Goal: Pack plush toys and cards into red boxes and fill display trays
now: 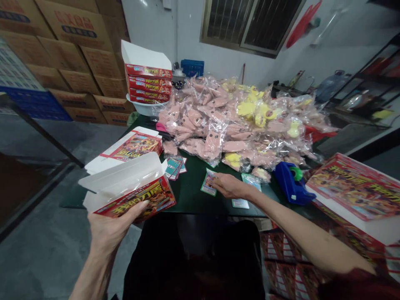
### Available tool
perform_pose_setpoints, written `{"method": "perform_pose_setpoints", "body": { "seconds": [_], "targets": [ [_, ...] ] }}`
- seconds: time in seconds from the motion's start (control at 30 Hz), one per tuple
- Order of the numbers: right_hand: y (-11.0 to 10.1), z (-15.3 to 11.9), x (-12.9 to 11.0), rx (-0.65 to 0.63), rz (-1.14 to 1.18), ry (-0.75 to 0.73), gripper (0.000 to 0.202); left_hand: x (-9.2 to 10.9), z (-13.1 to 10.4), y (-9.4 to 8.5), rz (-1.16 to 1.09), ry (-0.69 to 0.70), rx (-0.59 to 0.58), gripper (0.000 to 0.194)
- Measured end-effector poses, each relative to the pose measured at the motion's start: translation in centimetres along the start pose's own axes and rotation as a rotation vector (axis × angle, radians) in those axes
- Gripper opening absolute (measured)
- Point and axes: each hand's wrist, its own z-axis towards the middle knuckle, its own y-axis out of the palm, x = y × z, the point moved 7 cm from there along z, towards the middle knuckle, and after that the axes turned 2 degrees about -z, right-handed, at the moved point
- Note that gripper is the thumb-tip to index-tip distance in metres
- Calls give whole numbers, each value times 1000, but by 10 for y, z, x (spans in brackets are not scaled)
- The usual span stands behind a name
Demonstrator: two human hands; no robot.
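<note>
My left hand (115,225) grips a red printed cardboard box (146,198) whose white lid flap stands up, tilted over the table's left front edge. Its thumb lies across the printed front. Near the table's middle, my right hand (229,185) has its fingers closed on a small printed card (208,182); the fingertips are partly hidden. Between the hands lies a fanned pile of teal-faced cards (175,166). Beside my right wrist are more cards (240,203) near the front edge. Another red box (134,143) with its flap out lies behind the held one.
A big heap of pink and yellow plush toys in clear bags (225,116) covers the table's back. To the right stand a blue tape dispenser (290,183) and stacked red boxes (356,185). More boxes (149,83) rise from a white basin (145,108). Cartons (68,54) line the wall.
</note>
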Motion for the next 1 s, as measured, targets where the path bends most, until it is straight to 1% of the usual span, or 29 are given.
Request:
{"method": "perform_pose_setpoints", "body": {
  "seconds": [0.1,0.17,0.23,0.27,0.33,0.4,0.5,0.57,0.6,0.63,0.73,0.77,0.8,0.9,0.93,1.0],
  "targets": [
    [8,-9,-5,155,-38,94,21,4,-2,5,-23,8,-26,39],
    [12,-13,-6,271,-65,168,26,8,-4,13,-33,26,-70,35],
    [8,-15,-2,383,-80,216,33,11,-5,26,-26,39,-139,32],
    [1,-16,1,436,-83,225,35,12,-6,33,-23,45,-176,31],
    [-23,-20,8,536,-88,233,34,13,-8,49,-21,67,-236,28],
    [-60,-30,14,661,-81,245,31,15,-9,65,-40,108,-297,25],
    [-124,-62,15,944,2,323,28,21,-13,92,-71,186,-446,21],
    [-155,-83,9,1102,103,367,19,26,-16,106,-90,224,-550,21],
    [-165,-88,3,1139,164,347,13,27,-17,111,-98,235,-584,23],
    [-171,-88,-4,1143,240,288,9,28,-17,115,-109,240,-608,25],
    [-177,-74,-31,1054,449,-1,7,27,-16,122,-152,207,-652,27],
    [-177,-69,-38,1045,489,-62,5,26,-15,123,-168,184,-661,26],
    [-178,-66,-42,1067,508,-87,6,24,-15,124,-185,157,-671,26],
    [-181,-67,-45,1252,508,-47,9,18,-15,125,-220,92,-683,29],
    [-180,-65,-46,1267,503,-32,10,17,-15,126,-228,74,-686,30],
    [-177,-58,-50,1208,464,-24,11,14,-16,126,-245,35,-693,35]
  ]
}}
